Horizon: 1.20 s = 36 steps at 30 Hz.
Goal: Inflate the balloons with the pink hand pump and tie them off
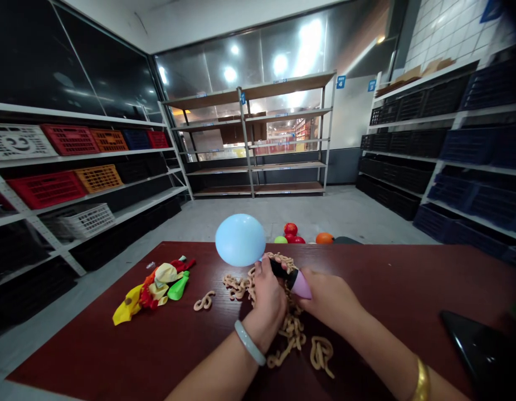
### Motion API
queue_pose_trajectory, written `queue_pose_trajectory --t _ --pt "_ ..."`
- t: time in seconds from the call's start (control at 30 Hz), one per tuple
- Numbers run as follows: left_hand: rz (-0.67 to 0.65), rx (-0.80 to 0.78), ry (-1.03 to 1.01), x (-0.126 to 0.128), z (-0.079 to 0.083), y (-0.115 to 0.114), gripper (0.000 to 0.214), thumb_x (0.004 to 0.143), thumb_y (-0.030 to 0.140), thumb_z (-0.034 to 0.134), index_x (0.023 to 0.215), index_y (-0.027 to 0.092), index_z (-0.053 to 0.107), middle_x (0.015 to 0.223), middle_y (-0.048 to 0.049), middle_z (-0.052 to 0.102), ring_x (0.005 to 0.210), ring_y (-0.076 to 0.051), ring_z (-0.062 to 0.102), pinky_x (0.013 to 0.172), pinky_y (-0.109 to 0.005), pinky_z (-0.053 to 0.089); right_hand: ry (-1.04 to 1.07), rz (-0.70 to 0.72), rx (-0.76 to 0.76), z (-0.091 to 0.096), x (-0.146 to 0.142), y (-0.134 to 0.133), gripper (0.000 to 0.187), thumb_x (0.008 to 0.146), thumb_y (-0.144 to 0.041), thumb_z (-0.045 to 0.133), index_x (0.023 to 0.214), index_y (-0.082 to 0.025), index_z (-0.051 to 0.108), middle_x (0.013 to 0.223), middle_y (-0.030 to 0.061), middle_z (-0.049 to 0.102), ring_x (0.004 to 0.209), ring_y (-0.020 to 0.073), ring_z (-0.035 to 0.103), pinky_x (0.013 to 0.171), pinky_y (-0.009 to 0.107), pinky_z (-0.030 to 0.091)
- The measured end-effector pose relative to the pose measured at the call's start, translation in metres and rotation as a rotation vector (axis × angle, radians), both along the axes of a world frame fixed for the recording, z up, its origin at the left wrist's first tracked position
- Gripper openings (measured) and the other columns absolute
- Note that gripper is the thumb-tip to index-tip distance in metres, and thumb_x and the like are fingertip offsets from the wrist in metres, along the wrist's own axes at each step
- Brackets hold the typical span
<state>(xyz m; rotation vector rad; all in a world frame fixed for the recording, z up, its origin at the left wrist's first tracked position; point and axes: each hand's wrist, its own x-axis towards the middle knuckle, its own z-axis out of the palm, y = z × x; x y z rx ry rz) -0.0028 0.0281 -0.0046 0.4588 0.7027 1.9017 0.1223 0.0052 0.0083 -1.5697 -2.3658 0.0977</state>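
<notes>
A light blue balloon [240, 239], round and inflated, stands just beyond my left hand [267, 295]. The fingers of that hand are closed around the balloon's neck, where it meets the black front end of a balloon pump [300, 285]. My right hand [331, 298] grips the pump's pink-purple rear part. Beneath and around both hands lies a heap of tan, curled rubbery strands [293, 331], partly hidden by the hands. One small tan coil [204, 301] lies apart on the left.
Deflated balloons [161, 280] in yellow, red, white and green lie on the left of the dark red table [383, 301]. A black glossy device [475, 345] sits at the right edge. Inflated red balloons [290, 229] and an orange balloon [324, 238] show beyond the far edge. Shelves [283, 117] stand behind.
</notes>
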Motion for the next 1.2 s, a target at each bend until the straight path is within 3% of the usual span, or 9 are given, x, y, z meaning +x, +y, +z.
queue_pose_trajectory --t 0.27,0.37,0.47,0.67,0.8,0.93,1.2 --pt "0.063 0.082 -0.022 -0.068 0.027 0.027 0.015 0.080 0.022 0.061 0.078 0.019 0.046 0.065 0.0020 0.054 0.055 -0.012 0.053 0.055 -0.027 0.043 -0.017 0.019 0.007 0.008 0.011 0.003 0.030 0.081 -0.046 0.062 0.101 -0.024 0.057 0.089 0.0053 0.074 0.079 0.0270 0.070 0.060 0.031 0.035" --pt "0.108 0.077 -0.049 -0.082 0.029 0.031 0.014 0.080 0.020 0.059 0.078 0.020 0.045 0.063 0.0029 0.052 0.053 -0.012 0.052 0.054 -0.026 0.042 -0.055 0.008 0.016 0.011 0.017 0.003 0.031 0.080 -0.046 0.063 0.102 -0.025 0.057 0.088 0.0055 0.074 0.079 0.0274 0.070 0.060 0.031 0.035" --pt "0.097 0.097 -0.062 -0.073 0.024 0.030 0.016 0.080 0.022 0.061 0.079 0.020 0.045 0.064 0.0030 0.053 0.054 -0.012 0.052 0.054 -0.026 0.042 -0.088 0.009 0.022 0.011 0.019 0.003 0.031 0.080 -0.046 0.062 0.100 -0.024 0.056 0.087 0.0058 0.074 0.079 0.0278 0.070 0.060 0.031 0.035" --pt "0.030 0.028 -0.066 -0.019 0.004 0.012 0.018 0.080 0.025 0.066 0.083 0.019 0.048 0.069 0.0018 0.058 0.059 -0.012 0.056 0.063 -0.026 0.047 -0.082 0.016 0.002 0.011 0.011 -0.001 0.028 0.081 -0.043 0.060 0.099 -0.022 0.055 0.089 0.0067 0.073 0.082 0.0270 0.070 0.062 0.030 0.035" --pt "0.019 0.009 -0.054 0.002 0.002 -0.002 0.020 0.082 0.030 0.067 0.082 0.019 0.050 0.070 0.0017 0.058 0.058 -0.012 0.056 0.062 -0.027 0.048 -0.073 -0.006 -0.033 0.013 0.003 -0.004 0.030 0.079 -0.037 0.061 0.103 -0.021 0.054 0.092 0.0069 0.073 0.084 0.0262 0.070 0.062 0.029 0.035" --pt "-0.015 0.037 -0.033 -0.011 0.011 0.000 0.021 0.081 0.029 0.067 0.083 0.019 0.050 0.070 0.0009 0.058 0.058 -0.013 0.056 0.059 -0.027 0.047 -0.039 -0.010 -0.018 0.011 0.000 -0.003 0.032 0.082 -0.044 0.060 0.105 -0.023 0.054 0.090 0.0059 0.073 0.082 0.0263 0.070 0.062 0.030 0.036" --pt "0.109 0.103 -0.059 -0.077 0.025 0.030 0.021 0.080 0.028 0.064 0.079 0.020 0.045 0.065 0.0025 0.053 0.053 -0.012 0.053 0.053 -0.027 0.042 -0.065 0.022 0.006 0.005 0.018 0.007 0.029 0.082 -0.048 0.060 0.099 -0.025 0.057 0.088 0.0057 0.073 0.081 0.0268 0.069 0.059 0.030 0.033"
